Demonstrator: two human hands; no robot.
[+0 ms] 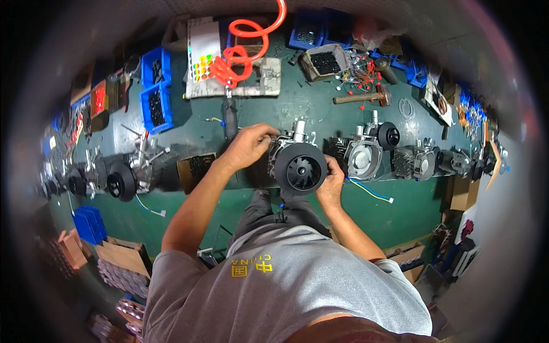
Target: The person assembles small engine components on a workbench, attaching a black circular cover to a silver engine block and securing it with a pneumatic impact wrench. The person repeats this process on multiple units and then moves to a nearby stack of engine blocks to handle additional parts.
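Observation:
In front of me at the bench edge stands a blower unit (300, 167), a finned metal body with a round black fan wheel facing me and a metal stub on top. My left hand (250, 147) is at its upper left, fingers curled and pinched against the metal edge; whatever is between the fingertips is too small to make out. Along the lower right side of the same unit, my right hand (331, 184) grips it, with some fingers hidden behind the housing. Just right of it is a similar metal housing (361, 158) with its round opening uncovered.
More blower units (122, 180) line the bench edge on both sides. Beyond are blue bins (155, 108) of black parts, a power driver (230, 119) below a coiled red hose (243, 57), a hammer (360, 98), and a box of black parts (325, 62). Wires (372, 191) hang over the edge.

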